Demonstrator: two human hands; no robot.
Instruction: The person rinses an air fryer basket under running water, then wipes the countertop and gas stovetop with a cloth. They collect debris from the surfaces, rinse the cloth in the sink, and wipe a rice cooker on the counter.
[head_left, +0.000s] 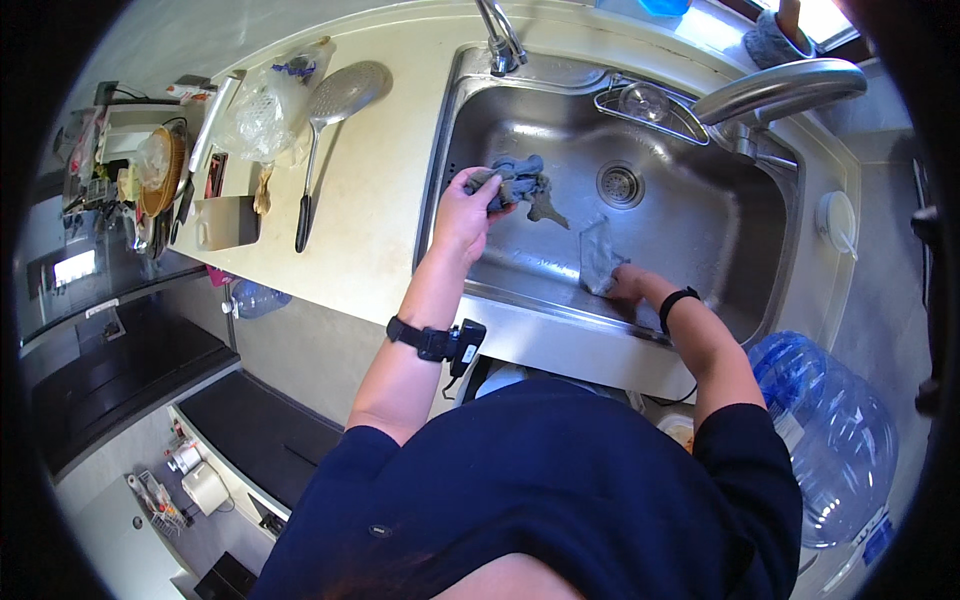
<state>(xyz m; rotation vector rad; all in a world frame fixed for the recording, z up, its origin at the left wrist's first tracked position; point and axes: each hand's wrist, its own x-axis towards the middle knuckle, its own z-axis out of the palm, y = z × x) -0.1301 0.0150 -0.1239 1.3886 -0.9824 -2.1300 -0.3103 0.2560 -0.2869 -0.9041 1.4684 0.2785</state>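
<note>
My left hand (469, 214) grips a crumpled, wet-looking grey-blue cloth (517, 180) above the left part of the stainless steel sink (675, 225). One end of the cloth hangs down toward the middle of the basin. Low in the sink, near its front wall, my right hand (630, 285) touches a thin, pale translucent piece (596, 255), perhaps a wet cloth or plastic. The fingers of this hand are partly hidden, so its hold is unclear. Behind that piece lies the round drain strainer (621, 185).
A curved faucet (780, 90) reaches over the sink's back right, beside a wire corner rack (652, 112). On the left counter lie a skimmer (345, 94), a plastic bag (262, 112) and a cleaver (225, 223). A large clear water bottle (832, 442) stands at the right.
</note>
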